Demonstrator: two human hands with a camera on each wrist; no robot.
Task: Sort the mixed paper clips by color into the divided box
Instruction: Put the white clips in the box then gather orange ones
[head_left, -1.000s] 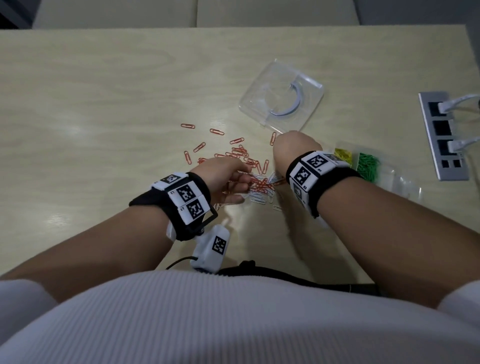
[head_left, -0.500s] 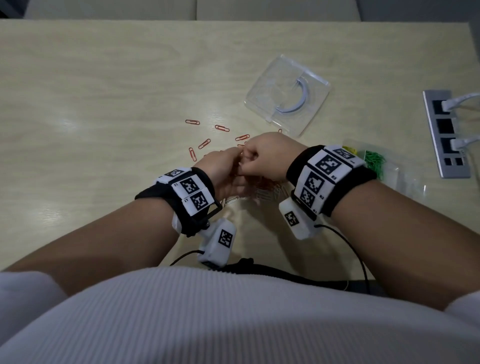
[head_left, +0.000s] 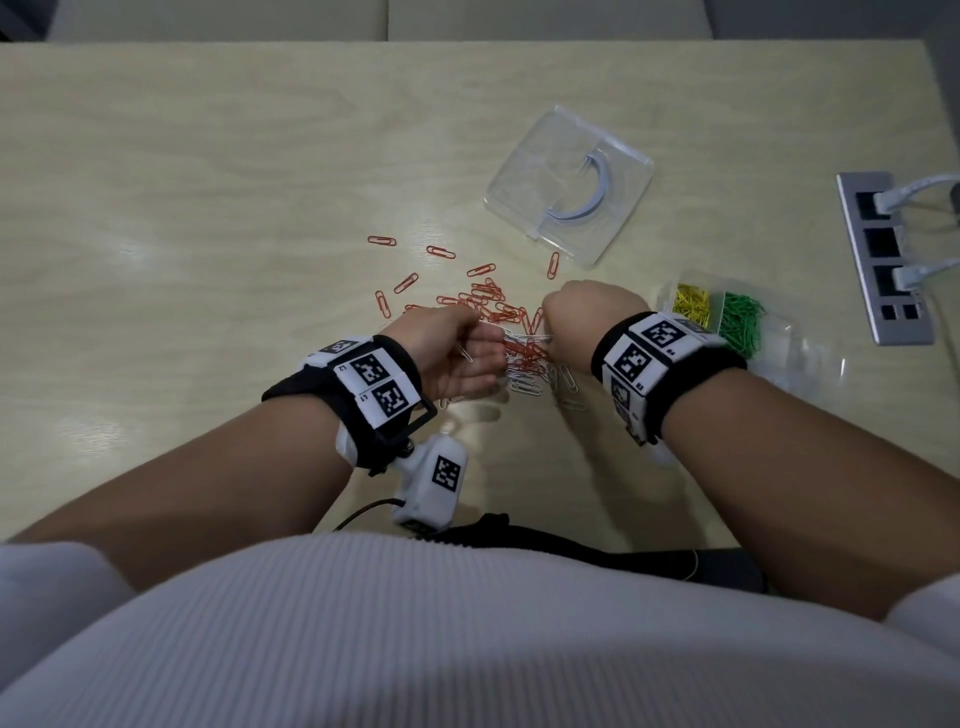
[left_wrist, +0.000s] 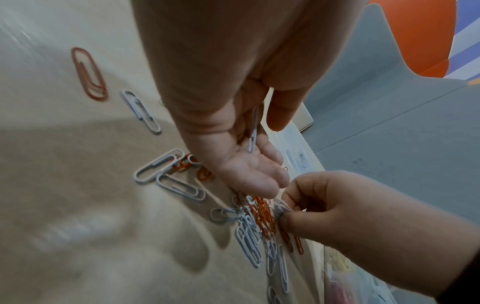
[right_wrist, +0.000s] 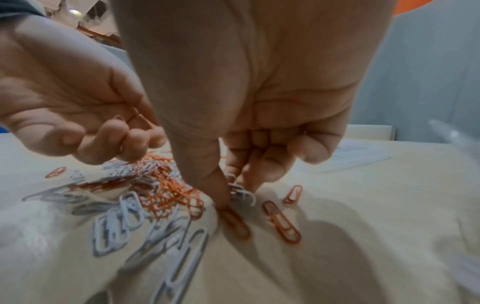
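A pile of orange and white paper clips (head_left: 519, 353) lies mid-table, with loose orange clips (head_left: 405, 283) scattered behind it. My left hand (head_left: 483, 353) hovers at the pile's left, palm up, fingers curled round a white clip (left_wrist: 253, 131). My right hand (head_left: 550, 338) reaches down into the pile from the right; thumb and fingers pinch a white clip (right_wrist: 240, 193) against the table. The clear divided box (head_left: 779, 338) sits to the right, with yellow clips (head_left: 691, 304) and green clips (head_left: 743, 322) in separate compartments.
The clear box lid (head_left: 566, 187) lies behind the pile. A grey power strip (head_left: 883, 260) with white plugs sits at the table's right edge. A black cable (head_left: 519, 530) runs along the near edge.
Half a second ago both hands met above the pile. Since then the right hand has dropped back into the pile and pinched a white clip; the left hand stays beside it.
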